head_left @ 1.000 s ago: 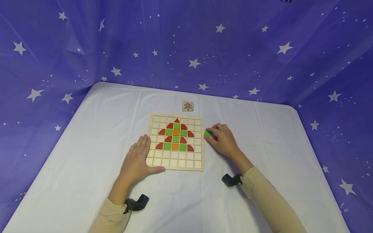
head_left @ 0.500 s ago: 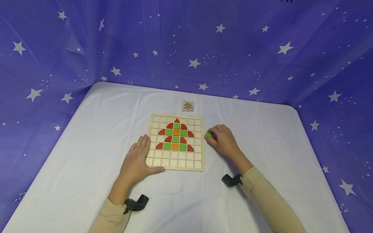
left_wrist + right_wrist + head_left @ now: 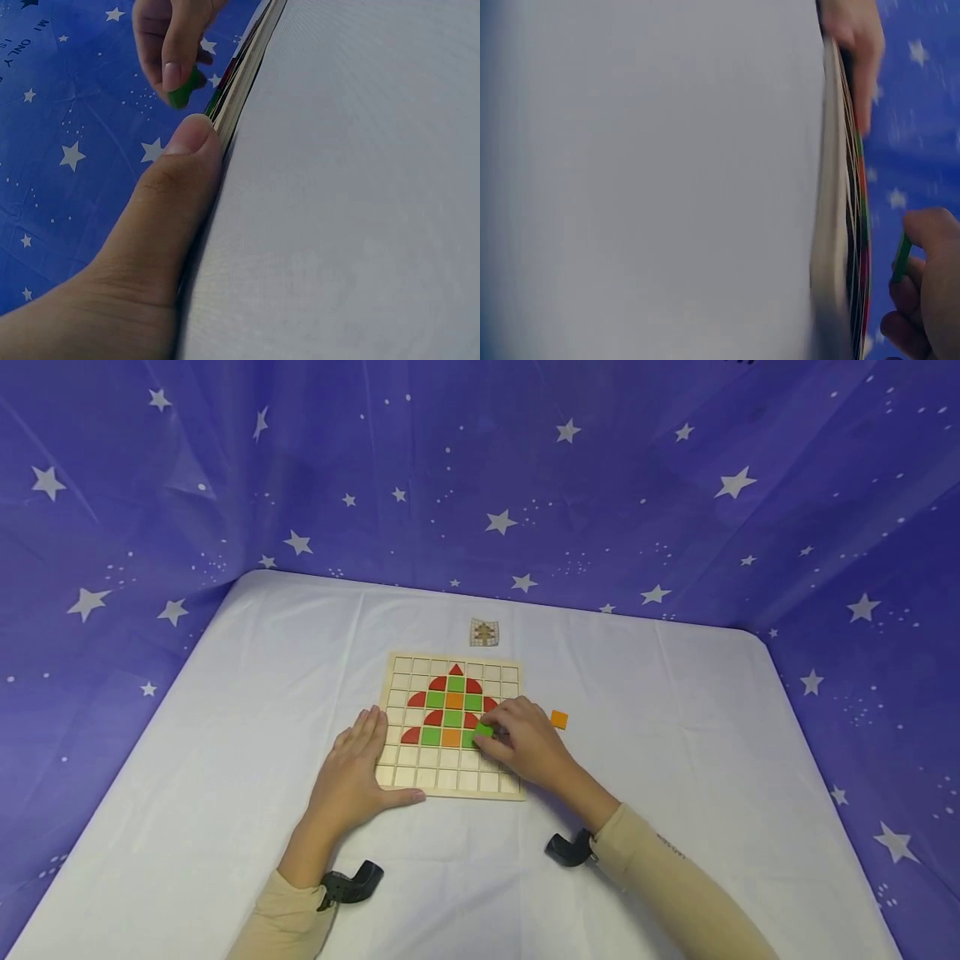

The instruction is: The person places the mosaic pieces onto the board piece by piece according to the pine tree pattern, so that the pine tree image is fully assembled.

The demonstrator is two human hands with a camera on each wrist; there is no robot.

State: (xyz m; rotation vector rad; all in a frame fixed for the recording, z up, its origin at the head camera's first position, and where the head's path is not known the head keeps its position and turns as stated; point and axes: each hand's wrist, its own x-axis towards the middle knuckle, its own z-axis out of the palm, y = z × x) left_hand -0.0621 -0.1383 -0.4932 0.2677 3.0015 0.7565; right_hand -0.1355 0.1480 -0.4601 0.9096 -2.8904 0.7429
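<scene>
A wooden grid board (image 3: 447,776) lies on the table, with red, green and orange tiles set in a tree shape. My left hand (image 3: 349,781) rests along its left side, fingers straight and thumb (image 3: 184,161) at the front edge. Over the board's right part, my right hand (image 3: 531,747) pinches a green square tile (image 3: 483,730) between thumb and fingers. From the right wrist view, the tile (image 3: 902,259) stands above the board's surface. The hand covers some cells and the red tile at the tree's lower right.
An orange square tile (image 3: 559,720) lies on the white tablecloth (image 3: 675,760) right of the board. Behind the board is a small card (image 3: 484,633) with a tree on a grid. A blue star-patterned curtain (image 3: 450,468) surrounds the table's back and sides.
My right hand has moved left from beside the board to over it, carrying the green tile. The orange tile on the cloth has come into view. My left hand stays put.
</scene>
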